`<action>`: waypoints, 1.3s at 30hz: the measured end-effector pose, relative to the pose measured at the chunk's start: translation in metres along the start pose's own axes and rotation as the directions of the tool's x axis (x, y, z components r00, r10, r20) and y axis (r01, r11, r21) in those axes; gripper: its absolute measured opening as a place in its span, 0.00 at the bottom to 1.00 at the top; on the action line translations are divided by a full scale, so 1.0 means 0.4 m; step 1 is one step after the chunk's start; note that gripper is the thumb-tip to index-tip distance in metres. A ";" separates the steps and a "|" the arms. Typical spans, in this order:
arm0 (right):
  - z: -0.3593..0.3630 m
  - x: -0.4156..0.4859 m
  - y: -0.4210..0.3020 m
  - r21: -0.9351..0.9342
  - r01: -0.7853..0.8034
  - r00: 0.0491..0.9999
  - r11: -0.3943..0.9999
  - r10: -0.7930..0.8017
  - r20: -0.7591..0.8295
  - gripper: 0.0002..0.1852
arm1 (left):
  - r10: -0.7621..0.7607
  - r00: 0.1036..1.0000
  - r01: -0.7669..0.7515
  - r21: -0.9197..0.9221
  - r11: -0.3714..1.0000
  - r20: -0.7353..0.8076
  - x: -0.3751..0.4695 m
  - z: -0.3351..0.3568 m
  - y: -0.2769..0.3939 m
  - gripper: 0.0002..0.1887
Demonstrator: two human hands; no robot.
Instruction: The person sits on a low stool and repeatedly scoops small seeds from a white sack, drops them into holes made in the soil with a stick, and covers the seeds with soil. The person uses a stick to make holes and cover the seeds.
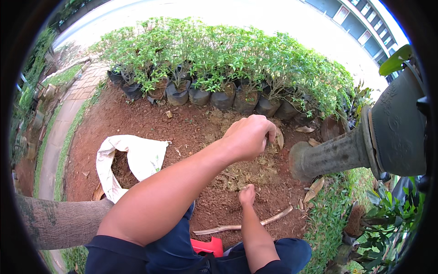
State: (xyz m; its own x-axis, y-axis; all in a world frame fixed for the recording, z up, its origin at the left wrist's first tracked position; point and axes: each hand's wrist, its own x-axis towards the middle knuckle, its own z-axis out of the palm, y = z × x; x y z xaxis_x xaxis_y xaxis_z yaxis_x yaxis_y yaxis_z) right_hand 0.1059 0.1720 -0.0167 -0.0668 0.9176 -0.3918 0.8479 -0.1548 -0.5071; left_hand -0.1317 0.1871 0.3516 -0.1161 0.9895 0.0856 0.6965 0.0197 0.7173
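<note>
My left hand (251, 137) reaches out over the soil with its fingers curled, and whether anything is inside them is hidden. Beneath it lies a patch of dry, straw-coloured plant fibre (253, 173) spread on the reddish soil (219, 202). A dry brown leaf (280, 138) shows just beyond its fingers. Closer to my body, my right hand (247, 195) is low at the near edge of the fibre, closed, its contents not visible. On the left rests a white woven sack (147, 156), its mouth open, with dark brown loose material (120, 164) inside.
Several leafy shrubs in black plastic grow bags (178, 95) line the far side. A large planter (397, 126) on a pedestal (332, 156) stands right. A tree trunk (61, 224) is at left. A stick (236, 227) and a red plastic object (208, 246) lie near my legs.
</note>
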 end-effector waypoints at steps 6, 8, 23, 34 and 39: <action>0.065 0.035 0.107 0.345 -0.221 0.974 0.912 0.227 0.024 0.13 | -0.026 0.999 0.026 -0.001 1.000 0.026 -0.007 -0.015 -0.017 0.08; 0.071 0.052 0.136 0.598 -0.498 0.867 0.628 0.364 0.339 0.11 | -0.033 0.999 0.033 -0.011 0.999 0.030 -0.007 -0.015 -0.022 0.08; 0.011 0.031 0.034 0.326 -0.385 0.884 0.863 0.447 -0.138 0.10 | -0.073 0.987 0.072 0.013 0.997 0.145 -0.011 -0.013 -0.021 0.14; -0.554 -0.024 -0.464 0.898 0.179 0.898 0.403 -0.440 0.019 0.13 | -0.012 0.969 0.129 -0.467 0.875 0.246 0.000 -0.005 0.005 0.10; -0.814 -0.117 -0.578 0.704 0.280 0.878 0.653 -0.471 0.087 0.17 | 0.076 0.988 0.019 -0.584 0.811 0.136 -0.004 0.013 0.062 0.13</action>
State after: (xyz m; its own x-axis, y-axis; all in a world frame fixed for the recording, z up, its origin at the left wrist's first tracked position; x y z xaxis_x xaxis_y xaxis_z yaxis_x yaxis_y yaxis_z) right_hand 0.0844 0.2842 0.3688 -0.5038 0.8465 -0.1723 0.1644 -0.1019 -0.9811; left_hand -0.1106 0.1867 0.3656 0.0347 0.9984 0.0444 0.1492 -0.0491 0.9876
